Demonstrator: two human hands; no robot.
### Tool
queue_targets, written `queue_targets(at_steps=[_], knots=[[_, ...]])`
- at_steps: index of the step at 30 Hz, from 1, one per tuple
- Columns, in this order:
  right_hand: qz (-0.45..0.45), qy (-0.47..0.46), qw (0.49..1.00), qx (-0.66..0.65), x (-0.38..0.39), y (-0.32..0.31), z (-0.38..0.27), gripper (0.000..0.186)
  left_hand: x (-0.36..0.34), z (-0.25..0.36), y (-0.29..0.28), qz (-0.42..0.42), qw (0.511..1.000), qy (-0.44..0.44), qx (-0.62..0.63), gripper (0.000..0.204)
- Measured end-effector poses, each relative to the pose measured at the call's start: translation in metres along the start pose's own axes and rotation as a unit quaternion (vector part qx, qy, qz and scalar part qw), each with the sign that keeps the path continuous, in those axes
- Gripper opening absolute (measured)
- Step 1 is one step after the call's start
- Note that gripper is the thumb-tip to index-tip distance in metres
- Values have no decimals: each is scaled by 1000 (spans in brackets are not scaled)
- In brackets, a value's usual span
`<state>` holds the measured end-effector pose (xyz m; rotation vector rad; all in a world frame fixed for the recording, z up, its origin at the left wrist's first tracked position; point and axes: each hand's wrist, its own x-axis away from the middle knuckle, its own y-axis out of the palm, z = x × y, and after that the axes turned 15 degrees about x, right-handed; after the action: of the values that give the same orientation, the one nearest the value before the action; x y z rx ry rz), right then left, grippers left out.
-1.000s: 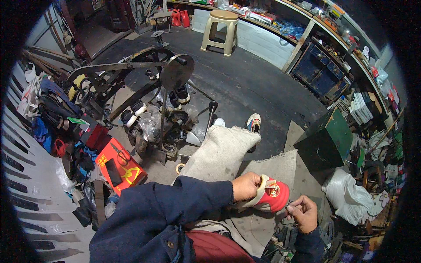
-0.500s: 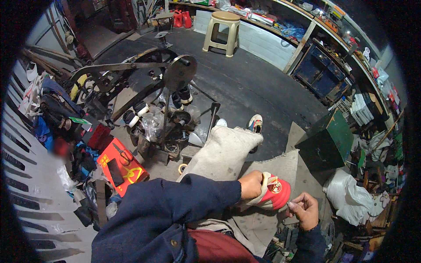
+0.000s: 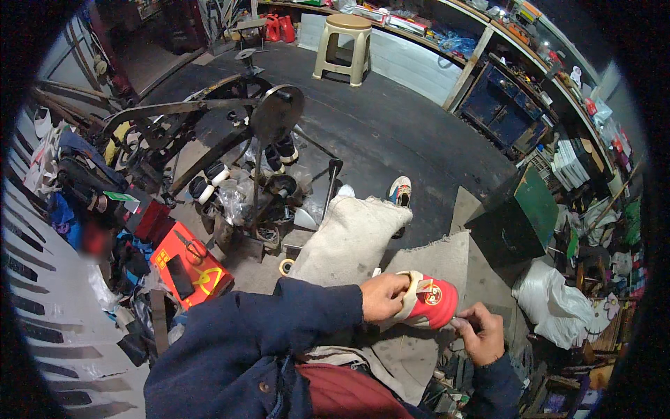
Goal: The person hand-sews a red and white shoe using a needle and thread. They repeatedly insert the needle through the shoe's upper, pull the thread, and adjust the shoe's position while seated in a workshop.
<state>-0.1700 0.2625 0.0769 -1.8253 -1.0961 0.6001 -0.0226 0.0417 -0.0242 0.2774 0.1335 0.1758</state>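
Observation:
A red and cream shoe (image 3: 440, 304) with a round gold emblem lies over my lap, its red end toward my right hand. My left hand (image 3: 384, 296) is closed on the shoe's cream edge, thumb and fingers pressed together. At the red end, my right hand (image 3: 481, 335) pinches a small, thin thing whose kind I cannot make out; its tip meets the edge of the red part. Beneath the shoe, a stained beige cloth (image 3: 356, 234) covers my legs. One multicoloured shoe (image 3: 400, 190) shows past the cloth's far edge.
To the left stand a black iron machine (image 3: 278, 115) and a red box (image 3: 192, 262) bearing scissors (image 3: 190, 244) and a dark phone (image 3: 180, 276). On the right are a dark green box (image 3: 520, 216) and a white plastic bag (image 3: 551, 300). A stool (image 3: 343, 52) stands at the back.
My left hand has slid a little left along the shoe, and more of its fingers show. The right hand keeps its pinch at the red end. The whole view has shifted slightly.

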Motion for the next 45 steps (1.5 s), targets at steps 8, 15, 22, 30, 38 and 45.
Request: queue_targets(at_steps=[8, 15, 22, 30, 38, 45], knots=[[-55, -14, 995, 80, -16, -13, -26, 15, 20, 35, -5, -62, 974, 145, -161, 24], [-95, -23, 993, 66, -10, -22, -20, 23, 26, 56, 1, -88, 955, 163, -231, 29], [-92, -19, 995, 38, -2, -19, -13, 43, 26, 63, 11, -146, 941, 178, -248, 31], [9, -32, 998, 57, 0, 6, 10, 29, 8, 52, 20, -51, 937, 201, -282, 43], [58, -55, 993, 92, -14, 20, 40, 24, -2, 43, 20, 8, 940, 201, -274, 29], [78, 37, 991, 102, -27, 29, 56, 31, -3, 47, 16, 7, 954, 143, -264, 28]])
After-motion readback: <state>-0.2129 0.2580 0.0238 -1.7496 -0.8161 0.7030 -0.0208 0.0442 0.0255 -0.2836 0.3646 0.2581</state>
